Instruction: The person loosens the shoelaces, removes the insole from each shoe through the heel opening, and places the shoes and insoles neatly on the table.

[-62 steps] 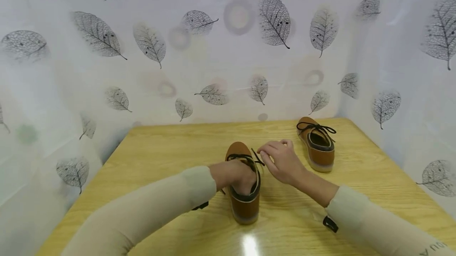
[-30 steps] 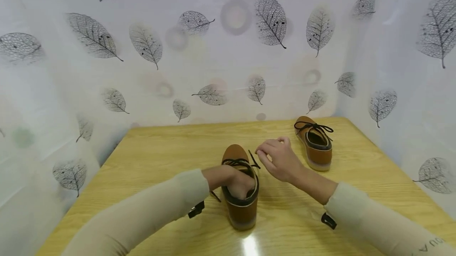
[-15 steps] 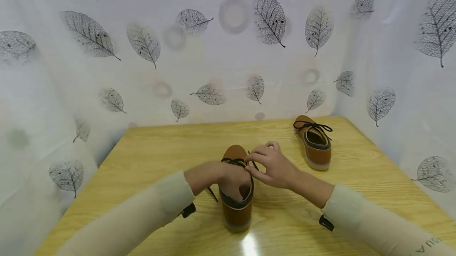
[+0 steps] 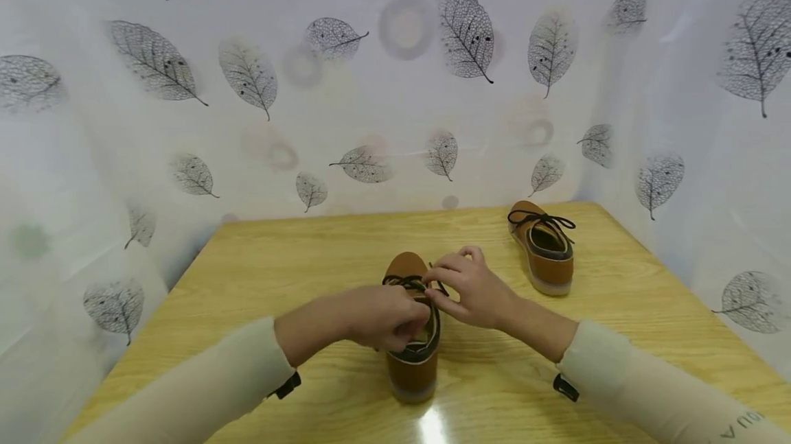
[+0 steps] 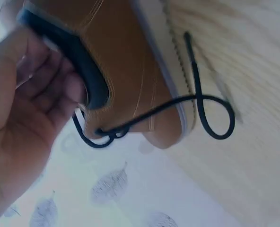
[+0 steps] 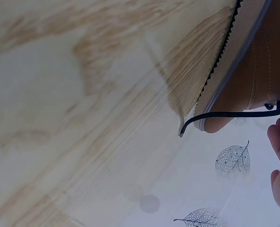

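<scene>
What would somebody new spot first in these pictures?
Probably the near brown shoe in the middle of the wooden table, with the left hand over its opening and the right hand by its black lace. Next, the matching far shoe, back on the right, its lace tied in a bow. Behind the table, a pale sheet printed with dark leaves fills the top of the head view.

The near shoe [image 4: 413, 372] looks smooth, matt and leathery, its sole [image 6: 234, 47] ridged, its laces [image 6: 234, 114] dull cord; the far shoe [image 4: 552, 271], at two o'clock from it, is leathery too. The wood-grained tabletop [image 4: 296, 252] is glossy (it glares at six o'clock), the backdrop [image 4: 395, 104] thin, creased sheeting, the sleeves [image 4: 185, 382] matt cloth.
</scene>
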`<state>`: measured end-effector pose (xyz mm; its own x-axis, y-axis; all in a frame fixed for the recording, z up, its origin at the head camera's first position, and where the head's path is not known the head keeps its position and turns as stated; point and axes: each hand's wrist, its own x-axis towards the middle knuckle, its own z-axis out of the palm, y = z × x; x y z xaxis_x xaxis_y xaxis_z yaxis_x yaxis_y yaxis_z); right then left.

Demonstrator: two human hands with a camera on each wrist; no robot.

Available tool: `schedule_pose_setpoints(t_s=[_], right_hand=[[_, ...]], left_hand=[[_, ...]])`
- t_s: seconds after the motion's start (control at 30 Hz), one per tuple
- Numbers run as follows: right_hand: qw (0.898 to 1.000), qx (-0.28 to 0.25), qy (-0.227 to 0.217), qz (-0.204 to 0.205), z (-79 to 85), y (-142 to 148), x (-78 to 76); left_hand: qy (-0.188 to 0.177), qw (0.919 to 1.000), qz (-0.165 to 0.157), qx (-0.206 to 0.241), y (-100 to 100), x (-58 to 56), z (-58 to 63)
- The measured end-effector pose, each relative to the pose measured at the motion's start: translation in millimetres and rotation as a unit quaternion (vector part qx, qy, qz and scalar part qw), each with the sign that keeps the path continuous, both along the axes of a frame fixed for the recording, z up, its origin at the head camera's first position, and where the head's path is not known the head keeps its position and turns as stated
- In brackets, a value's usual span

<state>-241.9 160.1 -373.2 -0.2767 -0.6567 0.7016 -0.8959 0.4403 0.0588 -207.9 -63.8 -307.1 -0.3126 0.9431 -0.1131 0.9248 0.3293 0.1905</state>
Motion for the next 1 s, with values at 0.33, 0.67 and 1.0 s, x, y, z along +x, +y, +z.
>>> schedule_pose_setpoints(t_s=[0.33, 0.67, 1.0], right_hand=[[1.000, 0.008, -0.007, 0.001, -1.1, 0.3, 1.7], [1.000, 0.004, 0.008, 0.004, -1.1, -0.4, -0.5], [0.999, 0.013, 0.022, -0.045, 1.0, -3.5, 2.2]], left_hand=[[0.169, 0.9760, -0.090, 0.103, -9.8, 13.0, -12.6], [0.288, 0.9389, -0.114, 0.150, -16.1, 10.6, -21.1], [0.332, 0.9268, 0.046, 0.169, -14.2, 11.5, -40.5]])
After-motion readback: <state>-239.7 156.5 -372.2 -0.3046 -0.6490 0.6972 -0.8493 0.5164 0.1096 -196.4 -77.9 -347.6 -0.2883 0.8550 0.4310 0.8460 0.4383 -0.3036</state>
